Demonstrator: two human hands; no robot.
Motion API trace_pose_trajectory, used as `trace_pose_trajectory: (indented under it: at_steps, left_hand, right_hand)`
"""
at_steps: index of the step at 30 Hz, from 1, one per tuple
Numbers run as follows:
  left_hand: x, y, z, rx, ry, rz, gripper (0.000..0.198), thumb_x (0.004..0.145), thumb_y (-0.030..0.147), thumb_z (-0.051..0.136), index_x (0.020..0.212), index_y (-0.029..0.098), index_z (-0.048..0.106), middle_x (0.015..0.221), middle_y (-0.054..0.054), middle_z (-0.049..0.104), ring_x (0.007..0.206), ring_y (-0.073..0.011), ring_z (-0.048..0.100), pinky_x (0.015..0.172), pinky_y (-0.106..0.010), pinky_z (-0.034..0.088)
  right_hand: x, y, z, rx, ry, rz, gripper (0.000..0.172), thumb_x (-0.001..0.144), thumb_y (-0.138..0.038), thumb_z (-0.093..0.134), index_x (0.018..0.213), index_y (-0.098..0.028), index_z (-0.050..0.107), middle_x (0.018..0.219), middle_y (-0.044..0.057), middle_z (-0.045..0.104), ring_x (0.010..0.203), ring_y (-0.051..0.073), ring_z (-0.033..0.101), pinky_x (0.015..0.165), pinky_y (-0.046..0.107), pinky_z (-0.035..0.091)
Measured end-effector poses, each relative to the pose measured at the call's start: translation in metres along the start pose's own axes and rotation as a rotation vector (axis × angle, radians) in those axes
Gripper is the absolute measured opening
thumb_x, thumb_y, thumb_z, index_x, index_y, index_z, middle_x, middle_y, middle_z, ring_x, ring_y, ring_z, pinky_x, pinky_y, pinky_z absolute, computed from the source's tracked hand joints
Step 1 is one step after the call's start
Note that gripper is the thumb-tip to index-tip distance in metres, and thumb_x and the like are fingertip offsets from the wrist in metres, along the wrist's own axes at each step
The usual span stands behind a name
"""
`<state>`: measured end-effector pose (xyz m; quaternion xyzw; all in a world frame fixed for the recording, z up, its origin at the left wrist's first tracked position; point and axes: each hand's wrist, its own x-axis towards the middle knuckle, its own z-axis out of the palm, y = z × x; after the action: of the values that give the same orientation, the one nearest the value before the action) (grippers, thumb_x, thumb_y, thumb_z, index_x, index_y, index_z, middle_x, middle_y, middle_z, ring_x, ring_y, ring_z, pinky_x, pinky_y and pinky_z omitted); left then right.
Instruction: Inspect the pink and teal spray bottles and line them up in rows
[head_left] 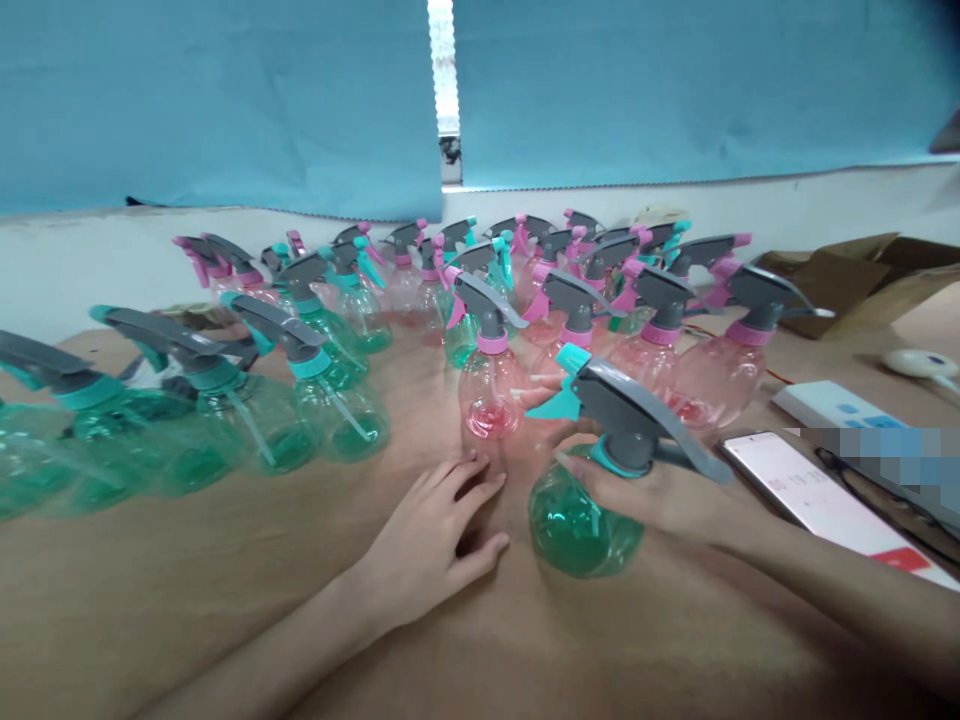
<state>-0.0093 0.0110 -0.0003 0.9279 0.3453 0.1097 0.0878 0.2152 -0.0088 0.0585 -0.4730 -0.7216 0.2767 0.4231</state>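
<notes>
My right hand (637, 490) is closed round the neck of a green spray bottle (574, 530) with a grey and teal trigger head. The bottle leans a little. On the table my left hand (442, 520) lies flat, fingers spread, holding nothing. Just beyond its fingertips stands a pink spray bottle (491, 395) with a grey and pink head. More pink bottles (649, 355) crowd together behind my right hand. To the left, several green spray bottles (337, 410) stand in a slanting row.
A phone (817, 490) with a lit screen lies at the right, beside dark glasses or a cable and a white box (832, 402). Farther back are a white mouse-like object (919, 365) and an open cardboard box (862, 280). Blue sheeting (225, 100) covers the wall.
</notes>
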Motion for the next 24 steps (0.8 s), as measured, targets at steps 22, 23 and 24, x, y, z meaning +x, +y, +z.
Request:
trace_pose_trajectory:
  at_steps: [22,23,24]
  left_hand:
    - [-0.0002,-0.0015,0.0009,-0.004,0.012,0.011,0.048,0.089,0.039,0.056,0.133,0.019,0.049,0.134,-0.012,0.05,0.124,-0.0297,0.044,0.102,-0.047,0.037]
    - [-0.0003,-0.0015,0.001,-0.002,0.01,0.012,0.049,0.089,0.039,0.056,0.133,0.018,0.049,0.134,-0.012,0.05,0.124,-0.0298,0.043,0.102,-0.047,0.037]
    - [-0.0003,-0.0015,0.0011,0.001,0.008,0.012,0.049,0.089,0.039,0.056,0.133,0.018,0.049,0.134,-0.012,0.05,0.125,-0.0298,0.043,0.102,-0.047,0.037]
  right_hand:
    - [-0.0066,0.004,-0.0022,-0.01,0.04,0.11,0.012,0.072,-0.035,0.052,0.066,-0.027,0.058,0.06,-0.001,0.066,0.061,0.02,0.069,0.057,0.032,0.06]
    - [-0.0066,0.0028,-0.0034,-0.045,0.046,0.099,0.012,0.071,-0.035,0.051,0.065,-0.026,0.057,0.057,-0.001,0.065,0.057,0.02,0.068,0.051,0.032,0.058]
    - [-0.0062,0.0012,-0.0046,-0.079,0.044,0.084,0.012,0.071,-0.033,0.051,0.065,-0.026,0.058,0.055,-0.001,0.064,0.054,0.02,0.067,0.047,0.031,0.057]
